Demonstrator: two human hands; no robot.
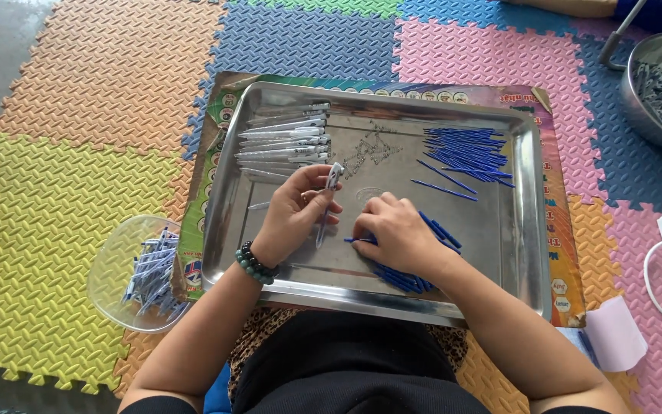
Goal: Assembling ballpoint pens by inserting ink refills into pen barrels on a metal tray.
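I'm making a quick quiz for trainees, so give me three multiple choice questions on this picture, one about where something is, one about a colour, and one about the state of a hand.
1. Where does the clear plastic bowl of finished pens sit?
A. On the mat left of the steel tray
B. Inside the tray
C. On the person's lap

2. What colour are the thin refills piled at the tray's far right?
A. Red
B. Blue
C. Green

3. What is the left hand doing?
A. Resting flat and empty
B. Holding a pen barrel
C. Gripping the bowl

Answers: 1 A, the bowl rests on yellow foam beside the tray's left edge. 2 B, the pile is plainly blue. 3 B, its fingers close round the clear barrel, while the right hand pinches a blue refill.
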